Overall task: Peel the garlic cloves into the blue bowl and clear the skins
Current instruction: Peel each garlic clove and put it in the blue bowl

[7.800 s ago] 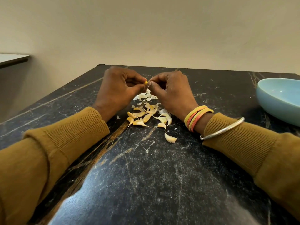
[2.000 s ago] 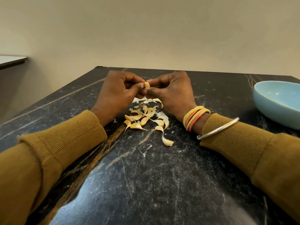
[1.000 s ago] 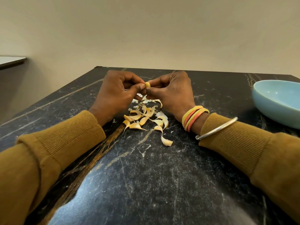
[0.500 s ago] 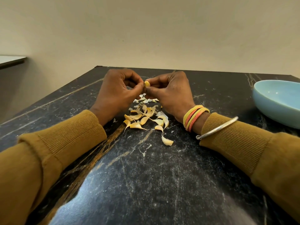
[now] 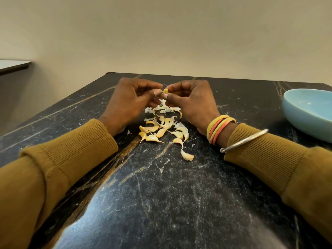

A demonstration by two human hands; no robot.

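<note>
Pinching: the right hand [image 5: 190, 103] is gripping one small garlic clove [image 5: 165, 90] between thumb tip and forefinger tip and holding it up off the table, with its other fingers curling under.
Left hand: the left hand [image 5: 129, 103] is hovering just to the left of the held clove with its fingers curling. Its thumb and forefinger are closing together right beside the clove. I cannot tell whether they are pinching a shred of skin, touching the clove, or holding nothing.
Skins: pale papery skins [image 5: 162, 109] are lying in a loose scatter directly below the fingertips of both hands, between the two palms.
Loose cloves: a heap of yellowish loose cloves [image 5: 161, 129] with pointed tails is lying between the two wrists, nearer the person than the skins and meeting them at its far edge.
Stray clove: one stray clove [image 5: 187, 156] is lying apart from the heap, nearer the person and just inside the right wrist.
Blue bowl: the blue bowl [image 5: 301, 119] is sitting well off to the right of the right hand, beyond the right forearm. The frame edge is cutting it, and only part of its glazed inside is showing.
Table: the black marble table [image 5: 161, 194] with gold veins is carrying both forearms.
Wristwear: yellow and coral bands [image 5: 220, 128] are circling the right wrist, and a silver bangle [image 5: 244, 140] is lying over the cuff behind them.
Sleeves: mustard ribbed sleeves [image 5: 75, 150] are covering both arms up to the wrists.
Surroundings: a beige wall [image 5: 161, 33] is standing beyond the hands, and a pale counter edge [image 5: 12, 64] is showing far to the left of the left hand.
</note>
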